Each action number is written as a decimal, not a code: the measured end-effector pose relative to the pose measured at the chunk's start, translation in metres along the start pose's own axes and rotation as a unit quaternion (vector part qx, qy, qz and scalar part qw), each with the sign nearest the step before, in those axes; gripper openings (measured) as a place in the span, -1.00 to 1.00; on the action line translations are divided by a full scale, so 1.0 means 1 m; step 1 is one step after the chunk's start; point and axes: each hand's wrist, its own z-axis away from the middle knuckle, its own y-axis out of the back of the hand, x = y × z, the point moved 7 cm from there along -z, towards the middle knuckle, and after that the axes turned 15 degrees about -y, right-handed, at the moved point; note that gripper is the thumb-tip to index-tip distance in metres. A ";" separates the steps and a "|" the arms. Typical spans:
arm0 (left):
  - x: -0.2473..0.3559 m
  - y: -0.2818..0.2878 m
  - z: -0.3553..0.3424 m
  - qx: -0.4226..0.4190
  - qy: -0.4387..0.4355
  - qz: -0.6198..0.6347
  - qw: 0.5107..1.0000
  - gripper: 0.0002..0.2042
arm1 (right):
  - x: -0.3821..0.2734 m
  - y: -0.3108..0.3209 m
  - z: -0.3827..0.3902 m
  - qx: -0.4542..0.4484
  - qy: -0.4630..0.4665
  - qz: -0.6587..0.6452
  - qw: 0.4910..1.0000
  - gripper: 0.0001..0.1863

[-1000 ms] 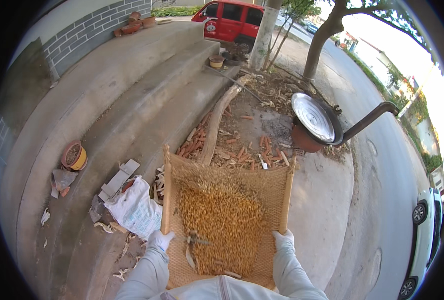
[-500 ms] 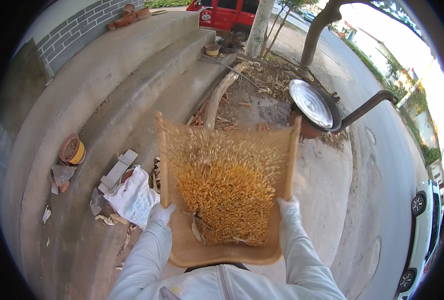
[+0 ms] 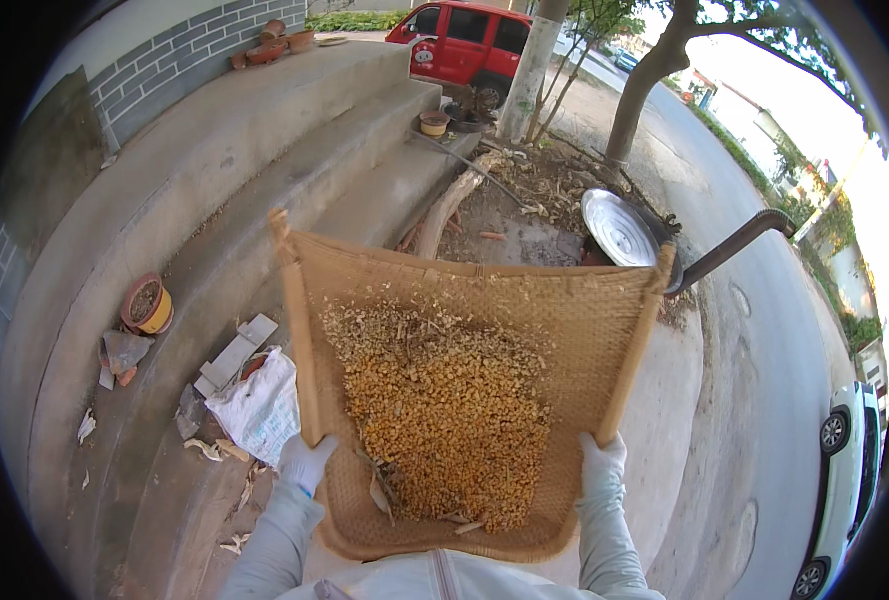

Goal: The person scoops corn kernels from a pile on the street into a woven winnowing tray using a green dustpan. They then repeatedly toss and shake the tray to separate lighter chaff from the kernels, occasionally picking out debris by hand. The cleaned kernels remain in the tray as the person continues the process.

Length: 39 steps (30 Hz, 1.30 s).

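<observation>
A wide woven winnowing tray (image 3: 605, 340) with pale wooden side rails spans the lower middle, held out before my body. In it lies a mound of yellow-orange kernels (image 3: 445, 440), with paler flaky bits along its far part and some dry husks and stalk pieces near the lower left. My left hand (image 3: 305, 460), in a white glove, is closed on the left rail near its lower end. My right hand (image 3: 601, 466), also gloved, grips the right rail at about the same height.
Concrete steps (image 3: 215, 170) curve along the left, with flowerpots (image 3: 147, 305), a white sack (image 3: 255, 410) and stone scraps (image 3: 237, 355). Beyond the tray are a log (image 3: 445, 215), a lidded pot stove (image 3: 617, 225) with a black flue (image 3: 735, 250), and trees. A red van (image 3: 455, 45) and white car (image 3: 845, 500) flank the road.
The tray's far edge has risen in the picture and the tray looks wider and nearer. The kernels, blurred in motion earlier, now lie settled, with pale bits gathered toward the far side.
</observation>
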 end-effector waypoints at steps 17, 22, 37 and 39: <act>-0.012 -0.013 0.003 -0.129 0.112 -0.112 0.979 -0.37 | 0.136 -0.049 -0.068 -0.079 -0.097 -0.075 0.989 -0.68; -0.062 0.015 -0.007 -0.092 0.144 0.103 0.980 -0.32 | 0.110 -0.093 -0.042 -0.154 -0.026 0.057 0.986 -0.68; 0.012 -0.067 0.016 -0.238 0.224 -0.070 0.942 -0.35 | 0.129 -0.036 -0.113 -0.123 -0.178 0.035 0.976 -0.64; 0.034 -0.103 0.022 -0.313 0.217 -0.115 0.917 -0.26 | 0.130 0.008 -0.140 -0.104 -0.165 0.075 0.978 -0.63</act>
